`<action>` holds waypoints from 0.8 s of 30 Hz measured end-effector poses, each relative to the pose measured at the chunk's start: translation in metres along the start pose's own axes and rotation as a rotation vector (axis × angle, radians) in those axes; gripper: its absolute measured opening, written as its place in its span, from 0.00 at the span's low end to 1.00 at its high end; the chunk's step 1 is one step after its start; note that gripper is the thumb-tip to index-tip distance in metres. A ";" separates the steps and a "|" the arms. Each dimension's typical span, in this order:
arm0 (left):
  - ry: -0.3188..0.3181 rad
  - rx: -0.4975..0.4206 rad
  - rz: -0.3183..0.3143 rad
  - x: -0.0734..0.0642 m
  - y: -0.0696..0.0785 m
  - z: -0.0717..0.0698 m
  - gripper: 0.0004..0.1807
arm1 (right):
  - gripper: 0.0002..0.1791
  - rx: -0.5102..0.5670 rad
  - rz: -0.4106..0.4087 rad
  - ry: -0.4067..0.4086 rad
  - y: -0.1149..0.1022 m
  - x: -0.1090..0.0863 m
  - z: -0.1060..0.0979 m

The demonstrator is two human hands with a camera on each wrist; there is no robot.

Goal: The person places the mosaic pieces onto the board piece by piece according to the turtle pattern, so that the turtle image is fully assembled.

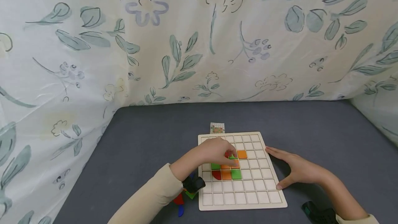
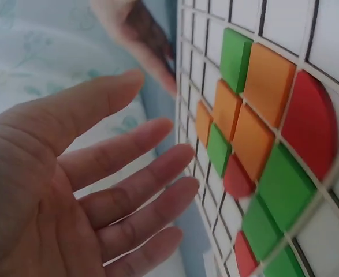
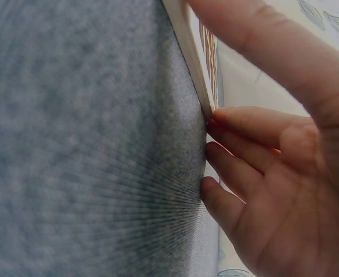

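A white gridded board [image 1: 261,195] lies on the dark cloth, with orange, green and red tiles in its squares. My left hand [image 1: 214,151] is above the tiles, its fingers loosely bent and partly covering them. In the left wrist view nothing is between its spread fingers, and an orange tile [image 2: 269,81], a green tile [image 2: 236,60] and a rounded red tile [image 2: 309,124] sit close by. My right hand [image 1: 298,167] touches the board's right edge, thumb and fingers extended and well apart. The right wrist view shows its fingertips [image 3: 221,115] against the edge.
A small printed card [image 1: 217,128] lies at the board's far edge. Left of the board are loose pieces, including a red piece [image 1: 178,199], a blue piece [image 1: 181,211] and a green piece [image 1: 190,194], partly behind the left wrist. A floral curtain [image 1: 199,44] hangs behind.
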State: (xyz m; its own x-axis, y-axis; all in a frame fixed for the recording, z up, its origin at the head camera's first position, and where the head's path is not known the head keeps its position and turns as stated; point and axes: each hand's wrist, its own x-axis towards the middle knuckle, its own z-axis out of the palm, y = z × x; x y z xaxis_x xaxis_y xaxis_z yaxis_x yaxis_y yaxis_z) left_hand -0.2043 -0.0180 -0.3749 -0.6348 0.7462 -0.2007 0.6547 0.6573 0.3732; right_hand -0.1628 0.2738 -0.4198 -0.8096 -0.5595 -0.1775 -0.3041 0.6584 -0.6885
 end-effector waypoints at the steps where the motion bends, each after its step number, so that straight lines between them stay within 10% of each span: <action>1: -0.003 -0.016 0.009 -0.005 -0.002 0.000 0.15 | 0.63 0.002 0.001 -0.002 0.000 0.000 0.000; 24: 0.104 -0.148 -0.107 -0.113 -0.050 0.023 0.11 | 0.63 0.000 -0.002 -0.013 0.003 -0.004 0.001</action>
State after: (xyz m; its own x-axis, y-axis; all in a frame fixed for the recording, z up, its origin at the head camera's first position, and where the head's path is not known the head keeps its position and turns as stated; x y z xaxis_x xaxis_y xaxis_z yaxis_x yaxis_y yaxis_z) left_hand -0.1560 -0.1322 -0.3913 -0.7412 0.6533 -0.1545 0.5189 0.7035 0.4857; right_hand -0.1602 0.2775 -0.4217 -0.8022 -0.5676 -0.1853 -0.3058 0.6571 -0.6890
